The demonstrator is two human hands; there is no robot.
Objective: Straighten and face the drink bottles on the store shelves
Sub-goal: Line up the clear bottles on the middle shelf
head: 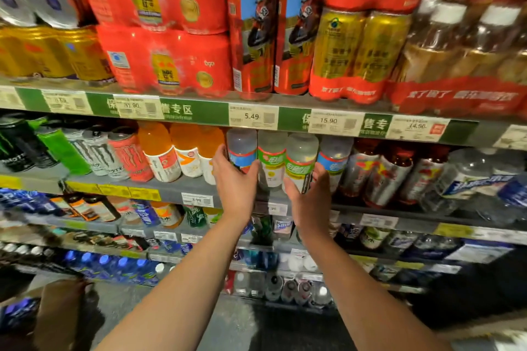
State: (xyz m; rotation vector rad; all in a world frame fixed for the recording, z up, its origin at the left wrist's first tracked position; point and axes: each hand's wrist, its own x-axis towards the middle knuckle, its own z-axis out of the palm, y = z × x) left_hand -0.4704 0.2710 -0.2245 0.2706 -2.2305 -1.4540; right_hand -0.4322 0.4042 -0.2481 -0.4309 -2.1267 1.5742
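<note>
On the second shelf (182,189), a row of clear drink bottles is seen at the middle: a blue-labelled bottle (242,149), two green-labelled bottles (271,159) and (299,164), and another blue-labelled bottle (332,158), all holding pale, nearly colourless liquid. The first blue-labelled bottle is gripped by the left hand (233,182), the thumb curled across its front and the fingers round its left side. The right hand (310,196) is held against the second green-labelled bottle, thumb on its front and fingers hidden behind; whether it is truly clasped cannot be told.

To the left stand orange drink bottles (159,151) and energy drink cans (114,151) in white, pink, green and black. To the right are dark red bottles (379,171) with silver labels and large water bottles (467,177).

On the top shelf (296,101), red shrink-wrapped can packs (159,23), two tall motorcycle-printed cans (273,31), gold can packs (356,48) and wrapped brown tea bottles (462,45) are stacked. Its green edge strip carries price tags (252,116).

The bottles are set close to the grey shelf lip, side by side and touching. Lower shelves of small bottles are seen below, blurred, and a grey floor (233,325) lies between the forearms.
</note>
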